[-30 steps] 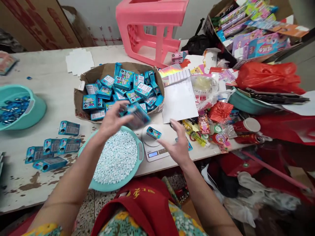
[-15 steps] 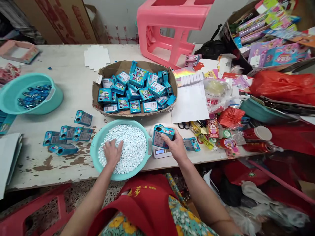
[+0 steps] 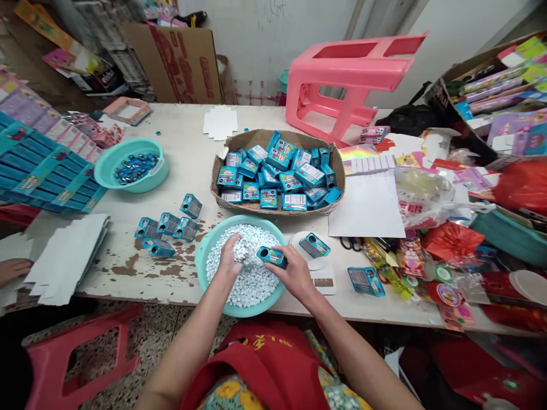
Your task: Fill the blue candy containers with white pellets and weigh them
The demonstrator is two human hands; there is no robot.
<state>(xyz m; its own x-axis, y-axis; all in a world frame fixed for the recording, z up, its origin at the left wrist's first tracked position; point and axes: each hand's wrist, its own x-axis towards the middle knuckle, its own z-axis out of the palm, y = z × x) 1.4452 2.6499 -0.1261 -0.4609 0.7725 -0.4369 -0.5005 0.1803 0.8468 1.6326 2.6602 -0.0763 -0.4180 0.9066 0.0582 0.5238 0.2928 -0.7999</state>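
My left hand (image 3: 231,257) is cupped round several white candies (image 3: 241,249) above a turquoise basin (image 3: 204,250) full of the same candies. In my right hand (image 3: 296,272) is a small blue box (image 3: 272,257) with a dark opening on top, held over the basin's right part. Another blue box (image 3: 315,245) rests on the white scale (image 3: 325,278), just right of that hand. One more box (image 3: 366,281) lies farther right on the table. Several open-topped blue boxes (image 3: 187,229) stand left of the basin.
Behind the basin, a cardboard tray (image 3: 273,209) holds many blue boxes. A second basin (image 3: 160,181) with blue wrapped pieces is at the left. A pink stool (image 3: 342,68) lies at the back. Scissors (image 3: 351,244) and packets crowd the right. Another person's hand (image 3: 15,270) is at far left.
The view has shifted left. My left hand has risen from the candies with some in it. One box now sits on the scale, while my right hand has moved over the basin with another.
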